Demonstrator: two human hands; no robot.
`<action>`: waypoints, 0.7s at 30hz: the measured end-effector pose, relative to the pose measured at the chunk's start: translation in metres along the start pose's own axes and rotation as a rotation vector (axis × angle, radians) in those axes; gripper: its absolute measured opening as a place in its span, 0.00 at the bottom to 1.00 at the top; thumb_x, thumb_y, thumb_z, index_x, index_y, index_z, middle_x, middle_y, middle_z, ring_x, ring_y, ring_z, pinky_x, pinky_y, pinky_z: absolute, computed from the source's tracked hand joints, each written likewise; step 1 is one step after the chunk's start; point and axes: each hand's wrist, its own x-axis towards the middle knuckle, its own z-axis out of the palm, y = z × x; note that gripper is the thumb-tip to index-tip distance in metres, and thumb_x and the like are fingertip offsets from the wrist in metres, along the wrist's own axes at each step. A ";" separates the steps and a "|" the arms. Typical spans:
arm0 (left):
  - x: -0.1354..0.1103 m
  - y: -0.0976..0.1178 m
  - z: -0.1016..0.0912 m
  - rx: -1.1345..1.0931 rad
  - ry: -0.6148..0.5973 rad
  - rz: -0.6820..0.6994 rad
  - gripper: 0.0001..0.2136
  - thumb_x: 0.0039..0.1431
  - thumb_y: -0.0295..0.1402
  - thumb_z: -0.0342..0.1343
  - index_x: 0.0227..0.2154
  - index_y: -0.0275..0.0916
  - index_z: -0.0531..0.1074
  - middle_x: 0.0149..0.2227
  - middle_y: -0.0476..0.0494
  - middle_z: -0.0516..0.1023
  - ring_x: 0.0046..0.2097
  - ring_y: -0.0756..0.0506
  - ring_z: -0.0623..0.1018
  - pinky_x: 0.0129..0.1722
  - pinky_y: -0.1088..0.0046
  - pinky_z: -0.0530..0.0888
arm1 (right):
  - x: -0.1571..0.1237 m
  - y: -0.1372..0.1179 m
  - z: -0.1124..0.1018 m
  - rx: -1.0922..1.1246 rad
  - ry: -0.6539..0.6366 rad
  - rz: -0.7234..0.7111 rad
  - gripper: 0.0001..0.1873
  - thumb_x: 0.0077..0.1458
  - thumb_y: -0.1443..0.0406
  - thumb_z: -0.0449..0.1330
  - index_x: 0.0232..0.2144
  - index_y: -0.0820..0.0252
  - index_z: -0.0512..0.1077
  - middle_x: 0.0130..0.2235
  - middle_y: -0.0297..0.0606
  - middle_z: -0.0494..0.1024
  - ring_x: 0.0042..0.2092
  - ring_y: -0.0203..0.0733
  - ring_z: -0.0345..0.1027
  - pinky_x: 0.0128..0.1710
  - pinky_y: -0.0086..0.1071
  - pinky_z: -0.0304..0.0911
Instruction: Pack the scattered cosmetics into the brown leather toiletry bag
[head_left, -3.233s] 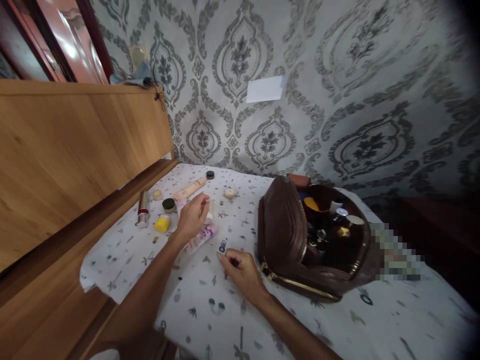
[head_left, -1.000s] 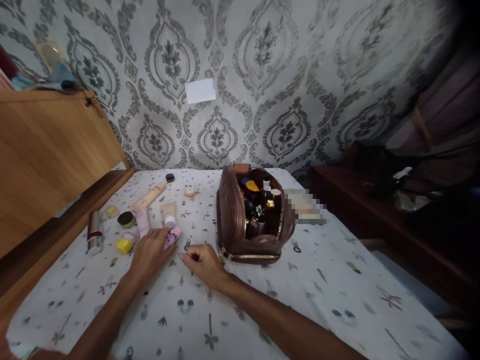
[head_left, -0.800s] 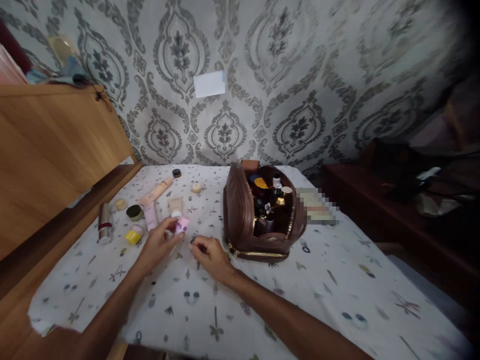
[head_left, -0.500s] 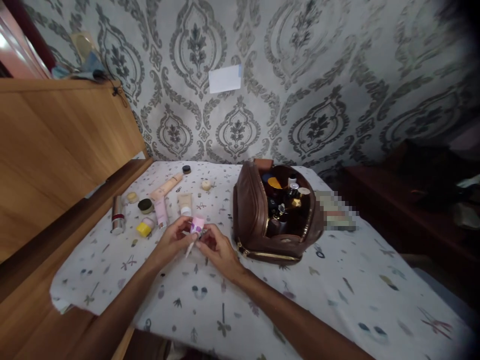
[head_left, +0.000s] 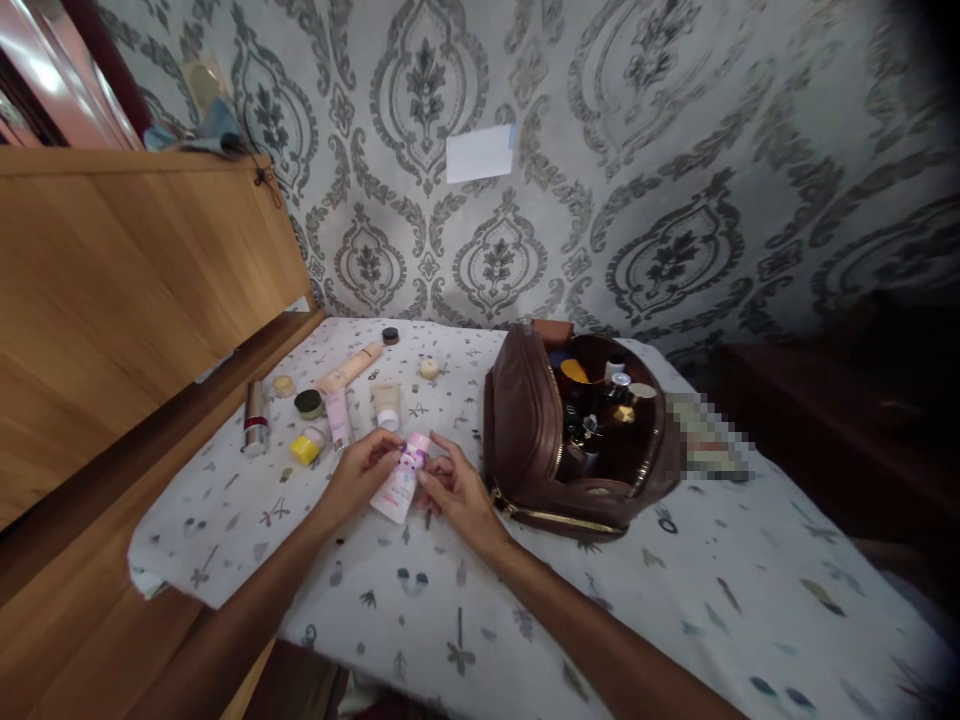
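Observation:
A small pink-and-white squeeze tube [head_left: 397, 490] with a pink cap and purple print lies tilted between my two hands, its printed face up. My left hand [head_left: 364, 470] pinches it near the cap from the left. From the right, the fingers of my right hand [head_left: 463, 500] close on the tube's other side. Just beyond are a beige tube [head_left: 387, 402] with a white cap and a pale pink tube [head_left: 338, 418]. To the right stands an unzipped brown leather bag [head_left: 525, 420] with bottles and jars inside.
On the patterned cloth at left lie a silver cylinder [head_left: 256, 425], a yellow-capped item [head_left: 306, 447], a dark-lidded jar [head_left: 308, 403], a peach tube [head_left: 351, 368] and small pots. A wooden panel [head_left: 150, 250] bounds the left side; a patterned wall stands behind.
The squeeze tube has been turned so that its broad printed face shows instead of its thin edge. My right hand's fingers have opened slightly around it. The whole view has shifted a little.

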 end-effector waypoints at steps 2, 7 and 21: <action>-0.001 0.003 -0.001 0.208 0.022 0.050 0.09 0.63 0.38 0.51 0.38 0.39 0.71 0.36 0.46 0.78 0.36 0.46 0.76 0.36 0.72 0.71 | 0.000 0.001 0.000 -0.006 -0.007 0.010 0.35 0.57 0.55 0.59 0.62 0.56 0.51 0.35 0.32 0.72 0.25 0.34 0.70 0.21 0.27 0.61; 0.000 0.014 -0.014 0.959 0.145 0.068 0.09 0.66 0.31 0.45 0.41 0.40 0.71 0.41 0.41 0.77 0.46 0.41 0.75 0.44 0.65 0.70 | -0.002 -0.003 0.001 -0.019 -0.030 0.029 0.31 0.57 0.56 0.59 0.59 0.56 0.56 0.36 0.32 0.72 0.26 0.34 0.71 0.22 0.27 0.62; 0.038 0.021 -0.045 1.462 0.111 -0.317 0.22 0.67 0.40 0.44 0.57 0.28 0.64 0.40 0.26 0.80 0.45 0.29 0.79 0.40 0.56 0.73 | -0.005 -0.005 0.001 -0.097 -0.050 -0.011 0.17 0.58 0.60 0.57 0.49 0.57 0.64 0.32 0.29 0.70 0.25 0.31 0.69 0.23 0.25 0.60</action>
